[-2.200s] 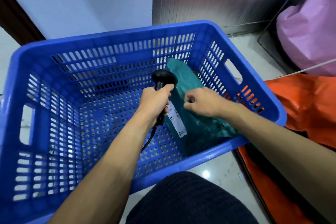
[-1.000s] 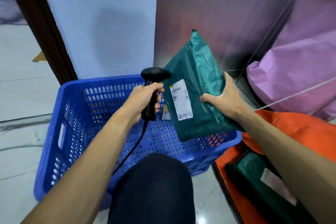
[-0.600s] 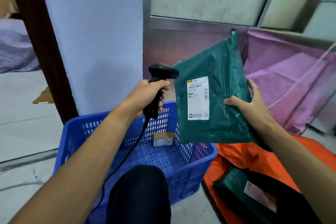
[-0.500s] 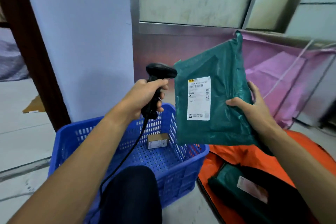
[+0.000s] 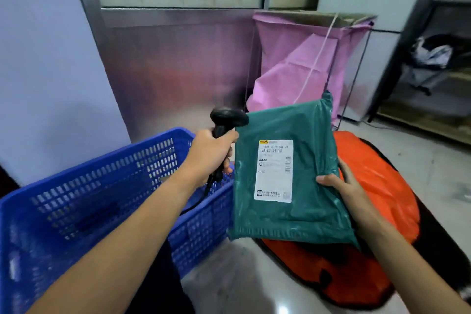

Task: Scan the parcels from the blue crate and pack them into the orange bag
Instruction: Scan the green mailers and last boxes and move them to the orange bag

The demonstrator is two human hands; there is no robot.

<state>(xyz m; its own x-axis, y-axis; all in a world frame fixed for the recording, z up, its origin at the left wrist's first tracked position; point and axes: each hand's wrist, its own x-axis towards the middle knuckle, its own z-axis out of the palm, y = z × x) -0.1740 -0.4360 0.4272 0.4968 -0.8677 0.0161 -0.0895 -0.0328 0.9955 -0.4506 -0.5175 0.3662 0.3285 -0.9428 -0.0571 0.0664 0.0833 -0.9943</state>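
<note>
My right hand (image 5: 342, 190) grips the right edge of a green plastic parcel (image 5: 303, 211) and holds it in the air with its white shipping label (image 5: 274, 171) facing me. My left hand (image 5: 209, 155) grips the handle of a black barcode scanner (image 5: 228, 118), whose head sits right beside the parcel's upper left corner. The blue crate (image 5: 84, 201) stands on the floor at the left, under my left arm. The orange bag (image 5: 377, 186) lies on the floor at the right, partly hidden behind the parcel.
A pink sack on a wire frame (image 5: 305, 64) stands against the metal wall panel behind the orange bag. Dark shelving (image 5: 430, 64) with a bundle on it is at the far right. My dark-clad knee (image 5: 158, 288) is low between crate and bag.
My right hand lifted the green parcel out of the crate and carried it right, over the orange bag. The scanner rose with it and stays beside the label. My view swung right.
</note>
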